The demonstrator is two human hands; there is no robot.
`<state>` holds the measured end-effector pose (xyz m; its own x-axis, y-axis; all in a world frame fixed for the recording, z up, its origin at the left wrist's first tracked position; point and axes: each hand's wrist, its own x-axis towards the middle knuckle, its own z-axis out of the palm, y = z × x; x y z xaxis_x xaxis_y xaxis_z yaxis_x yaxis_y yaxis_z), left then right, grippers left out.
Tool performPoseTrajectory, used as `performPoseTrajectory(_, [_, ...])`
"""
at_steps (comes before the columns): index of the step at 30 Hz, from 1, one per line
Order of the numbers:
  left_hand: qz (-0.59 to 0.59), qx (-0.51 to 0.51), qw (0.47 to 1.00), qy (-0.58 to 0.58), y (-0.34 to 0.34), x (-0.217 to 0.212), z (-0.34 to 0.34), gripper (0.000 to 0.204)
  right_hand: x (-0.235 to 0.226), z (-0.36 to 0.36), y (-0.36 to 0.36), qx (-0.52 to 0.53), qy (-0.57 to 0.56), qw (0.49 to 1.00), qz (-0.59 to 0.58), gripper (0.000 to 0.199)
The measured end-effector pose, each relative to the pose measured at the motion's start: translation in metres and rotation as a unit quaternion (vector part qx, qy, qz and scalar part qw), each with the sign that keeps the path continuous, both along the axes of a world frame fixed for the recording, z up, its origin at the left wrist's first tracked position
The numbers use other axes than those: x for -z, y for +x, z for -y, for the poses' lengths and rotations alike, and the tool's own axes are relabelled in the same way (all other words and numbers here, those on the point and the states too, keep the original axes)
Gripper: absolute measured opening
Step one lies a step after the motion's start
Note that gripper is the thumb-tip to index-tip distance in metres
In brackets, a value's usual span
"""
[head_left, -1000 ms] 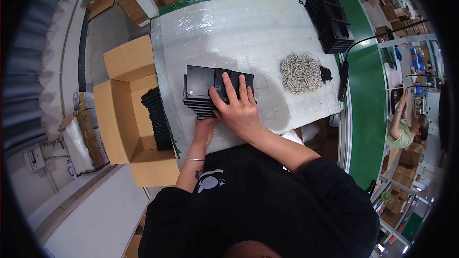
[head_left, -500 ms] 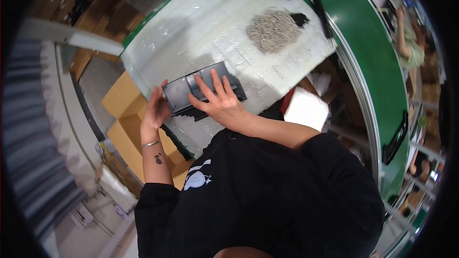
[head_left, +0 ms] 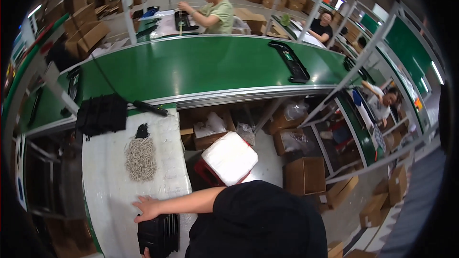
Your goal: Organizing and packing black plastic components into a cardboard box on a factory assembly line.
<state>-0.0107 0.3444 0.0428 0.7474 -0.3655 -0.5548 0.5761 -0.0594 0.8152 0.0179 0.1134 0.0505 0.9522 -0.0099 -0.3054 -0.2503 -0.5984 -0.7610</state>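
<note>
At the lower edge stands a stack of black plastic parts (head_left: 160, 234), with thin ribs or stacked edges along its right side. My right hand (head_left: 147, 208) is at the stack's far edge, its fingers spread over the white-covered table (head_left: 110, 186) and nothing seen in its grip. Of my left hand (head_left: 146, 253) only a fingertip shows, against the stack's near side; the rest is cut off by the frame. Beyond my right hand lie a pile of thin beige pins or screws (head_left: 141, 160) and a small heap of black pieces (head_left: 142, 131).
Black ribbed parts (head_left: 102, 114) and a black handheld tool (head_left: 150, 108) sit at the table's far end. A green conveyor (head_left: 191, 67) crosses behind, carrying long black parts (head_left: 290, 62). A white-covered red stool (head_left: 229, 157) and cardboard boxes (head_left: 304, 174) stand right. Several people work beyond.
The view has swung round to the right, showing the conveyor and co-workers. My right hand has gone from lying on the dark panel to the far edge of the stack. My left hand is mostly out of frame.
</note>
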Motion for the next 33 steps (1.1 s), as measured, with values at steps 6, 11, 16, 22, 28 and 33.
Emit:
performPoseTrajectory(6, [0.078, 0.108, 0.990, 0.038, -0.044, -0.064, 0.024, 0.061, 0.034, 0.014, -0.026, -0.053, 0.220, 0.965, -0.130, 0.100])
performPoseTrajectory(11, [0.125, 0.160, 0.976, 0.082, -0.076, -0.112, 0.013, 0.071, 0.026, 0.008, -0.030, -0.001, 0.185, 0.965, -0.187, 0.112])
performPoseTrajectory(16, [-0.012, 0.123, 0.992, 0.030, -0.074, -0.118, 0.011, 0.073, 0.023, 0.010, -0.032, 0.012, 0.223, 0.951, -0.214, 0.117])
performPoseTrajectory(22, [0.002, 0.135, 0.991, 0.011, -0.062, -0.071, 0.013, 0.070, 0.008, 0.005, -0.059, 0.002, 0.476, 0.852, -0.217, 0.114])
performPoseTrajectory(28, [0.024, 0.141, 0.990, 0.015, -0.068, -0.048, 0.019, 0.068, 0.035, 0.004, -0.056, -0.009, 0.408, 0.886, -0.221, 0.112])
performPoseTrajectory(33, [0.041, 0.141, 0.989, 0.020, -0.066, -0.028, 0.019, 0.066, 0.038, 0.011, -0.064, -0.012, 0.444, 0.866, -0.228, 0.112])
